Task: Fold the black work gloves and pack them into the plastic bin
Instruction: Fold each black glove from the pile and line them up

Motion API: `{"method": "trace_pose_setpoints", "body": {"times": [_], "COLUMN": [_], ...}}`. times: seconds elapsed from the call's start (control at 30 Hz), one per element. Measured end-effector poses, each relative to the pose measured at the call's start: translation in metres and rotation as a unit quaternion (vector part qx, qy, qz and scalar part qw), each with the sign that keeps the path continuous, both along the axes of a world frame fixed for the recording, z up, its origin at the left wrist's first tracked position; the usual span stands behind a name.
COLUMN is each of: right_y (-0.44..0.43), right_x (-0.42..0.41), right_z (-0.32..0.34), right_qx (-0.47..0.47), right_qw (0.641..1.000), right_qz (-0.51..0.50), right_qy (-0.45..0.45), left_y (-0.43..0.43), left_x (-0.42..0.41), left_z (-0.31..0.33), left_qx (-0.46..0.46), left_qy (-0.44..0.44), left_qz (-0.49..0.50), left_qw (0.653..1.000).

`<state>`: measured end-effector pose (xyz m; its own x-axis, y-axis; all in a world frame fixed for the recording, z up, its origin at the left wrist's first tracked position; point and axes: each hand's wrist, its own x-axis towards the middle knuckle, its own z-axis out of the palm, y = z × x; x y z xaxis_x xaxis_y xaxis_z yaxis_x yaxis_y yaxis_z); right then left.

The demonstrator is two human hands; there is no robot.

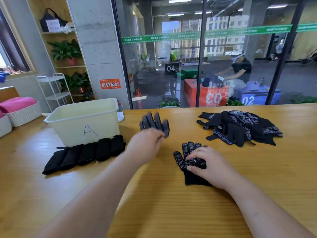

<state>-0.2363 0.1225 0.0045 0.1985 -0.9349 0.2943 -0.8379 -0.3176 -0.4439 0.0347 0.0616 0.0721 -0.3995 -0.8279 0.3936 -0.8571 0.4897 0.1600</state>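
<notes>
Head view, left hand [146,145] holding dotted glove [154,122]

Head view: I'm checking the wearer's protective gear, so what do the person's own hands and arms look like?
The left hand and right hand are bare: no gloves worn, no rings or watch visible. The left forearm and right forearm are uncovered, with no sleeve in frame. The left hand is motion-blurred, so fine detail is unclear.
</notes>
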Motion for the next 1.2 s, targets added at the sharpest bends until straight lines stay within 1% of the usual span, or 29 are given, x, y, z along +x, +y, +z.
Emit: {"method": "trace_pose_setpoints", "body": {"times": [0.07,0.1,0.17,0.27,0.4,0.5,0.57,0.7,0.8,0.87,0.93,1.03,1.1,1.2], "right_y": [0.000,0.000,-0.001,-0.001,0.001,0.002,0.003,0.003,0.004,0.005,0.007,0.008,0.008,0.007], "right_x": [0.000,0.000,0.001,0.002,0.002,0.003,0.003,0.004,0.006,0.007,0.007,0.012,0.019,0.030], "right_z": [0.000,0.000,-0.001,-0.001,0.000,0.002,0.002,0.003,0.005,0.006,0.006,0.011,0.013,0.006], "right_qx": [-0.001,0.000,0.001,0.000,0.004,0.006,0.007,0.010,0.011,0.013,0.013,-0.011,0.014,0.113], "right_qw": [1.000,1.000,1.000,1.000,1.000,1.000,1.000,1.000,1.000,1.000,0.999,0.999,0.998,0.977], "right_qz": [0.002,0.002,-0.001,-0.001,-0.001,-0.002,-0.001,-0.002,-0.004,-0.004,-0.006,-0.028,-0.042,-0.032], "right_qy": [0.006,0.008,0.012,0.018,0.018,0.019,0.016,0.018,0.023,0.026,0.029,0.021,0.052,0.176], "left_y": [0.014,0.018,0.024,0.028,0.030,0.029,0.025,0.015,0.006,0.002,0.001,0.008,0.013,0.013], "left_x": [0.002,0.004,0.009,0.012,0.014,0.016,0.018,0.026,0.030,0.032,0.030,0.021,0.014,0.009], "left_z": [-0.037,-0.051,-0.059,-0.050,-0.050,-0.055,-0.060,-0.057,-0.047,-0.046,-0.047,-0.053,-0.059,-0.066], "left_qx": [0.047,0.058,0.070,0.071,0.050,0.031,0.032,0.105,0.193,0.228,0.222,0.183,0.185,0.209], "left_qy": [-0.059,-0.067,-0.050,-0.033,-0.038,0.007,0.009,-0.015,-0.088,-0.123,-0.124,-0.069,-0.068,-0.127], "left_qz": [-0.013,-0.016,-0.001,0.011,-0.003,-0.005,0.008,0.006,-0.002,0.008,0.010,0.014,0.018,0.021], "left_qw": [0.997,0.996,0.996,0.997,0.998,0.999,0.999,0.994,0.977,0.966,0.967,0.981,0.980,0.969]}}
